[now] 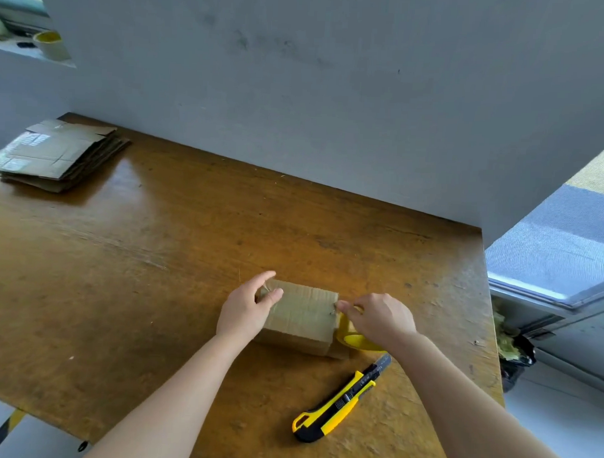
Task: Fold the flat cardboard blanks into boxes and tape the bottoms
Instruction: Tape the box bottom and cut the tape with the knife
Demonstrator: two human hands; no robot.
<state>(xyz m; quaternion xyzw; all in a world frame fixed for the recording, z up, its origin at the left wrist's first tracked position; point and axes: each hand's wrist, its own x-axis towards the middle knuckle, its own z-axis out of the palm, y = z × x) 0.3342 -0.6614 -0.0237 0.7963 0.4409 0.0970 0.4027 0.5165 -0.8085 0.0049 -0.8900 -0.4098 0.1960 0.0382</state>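
Observation:
A small folded cardboard box [301, 318] rests on the wooden table [155, 275], its closed flaps facing up. My left hand [246, 311] grips the box's left end, thumb and fingers pinching the top edge. My right hand [379, 319] holds a yellow roll of tape [353, 340] against the box's right end. A strip of clear tape appears to run across the top of the box between the two hands. A stack of flat cardboard blanks [56, 153] lies at the table's far left corner.
A yellow and black utility knife [339, 403] lies on the table near my right forearm. A grey wall [298, 91] rises behind the table. Another tape roll [52, 45] sits on a ledge at the upper left. The table's right edge drops to the floor.

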